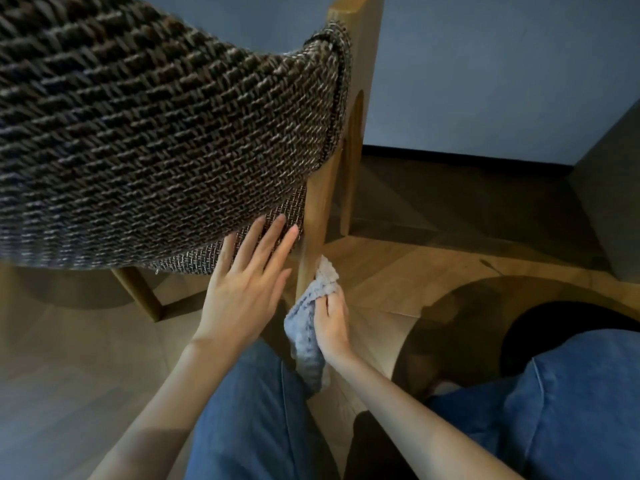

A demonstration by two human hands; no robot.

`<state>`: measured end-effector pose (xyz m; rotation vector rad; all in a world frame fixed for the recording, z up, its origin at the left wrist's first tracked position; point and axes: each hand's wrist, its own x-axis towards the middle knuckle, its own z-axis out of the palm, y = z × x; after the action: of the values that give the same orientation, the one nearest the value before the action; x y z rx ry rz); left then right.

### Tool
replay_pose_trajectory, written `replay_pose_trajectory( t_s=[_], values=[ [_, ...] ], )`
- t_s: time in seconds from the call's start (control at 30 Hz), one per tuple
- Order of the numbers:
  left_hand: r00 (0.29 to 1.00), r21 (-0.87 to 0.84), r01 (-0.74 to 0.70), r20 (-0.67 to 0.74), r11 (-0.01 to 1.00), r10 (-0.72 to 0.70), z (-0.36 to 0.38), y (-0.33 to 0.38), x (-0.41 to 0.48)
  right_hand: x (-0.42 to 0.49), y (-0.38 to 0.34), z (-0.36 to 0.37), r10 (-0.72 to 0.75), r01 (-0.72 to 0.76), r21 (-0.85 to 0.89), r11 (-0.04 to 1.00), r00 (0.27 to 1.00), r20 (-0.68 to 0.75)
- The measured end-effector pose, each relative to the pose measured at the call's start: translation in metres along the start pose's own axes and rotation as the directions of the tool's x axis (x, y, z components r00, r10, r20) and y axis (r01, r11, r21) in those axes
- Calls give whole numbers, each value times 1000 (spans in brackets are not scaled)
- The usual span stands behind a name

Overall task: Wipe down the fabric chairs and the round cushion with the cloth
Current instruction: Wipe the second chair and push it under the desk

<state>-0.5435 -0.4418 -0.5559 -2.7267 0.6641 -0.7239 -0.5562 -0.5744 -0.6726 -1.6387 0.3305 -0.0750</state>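
1. Chair fabric [156, 133], left of the chair leg [313, 220]: coarse woven cloth, dark brown w/ pale flecks, rough, matt.
2. Chair leg: pale wood, smooth, slight satin sheen.
3. Cloth [304, 337], against the leg low down: soft grey-blue textile, nubbly pile, matt.
4. Floor [398, 271] under the leg: wood-look planks, smooth, low gloss.
5. Jeans [249, 410], below the leg in view: blue denim, matt.
6. Wall [485, 64] behind the leg: plain, flat matt finish.
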Motion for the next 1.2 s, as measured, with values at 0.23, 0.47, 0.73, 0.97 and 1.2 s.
replay_pose_trajectory(
  t_s=[0.23, 0.47, 0.73, 0.97, 1.2],
  values=[
    [969, -271, 245, 96, 931, -227, 3, -3, 46, 34, -92, -4, -434, 415, -130, 900, 845, -311],
    [929, -317, 370, 134, 873, -345, 3, 9, 67, 24, -32, -7, -202, 193, -136, 972, 978, -60],
    [924, -368, 383, 157, 847, -349, 5, 9, 76, 53, -6, -36, 136, -147, -69, 987, 981, -140],
    [912, -372, 405, 96, 835, -399, 7, 13, 77, 117, -149, -53, -411, 421, -74, 904, 809, -420],
    [902, -297, 411, -7, 862, -433, 17, 23, 70, 177, -186, -39, -339, 358, -2, 934, 882, -329]
  ],
)
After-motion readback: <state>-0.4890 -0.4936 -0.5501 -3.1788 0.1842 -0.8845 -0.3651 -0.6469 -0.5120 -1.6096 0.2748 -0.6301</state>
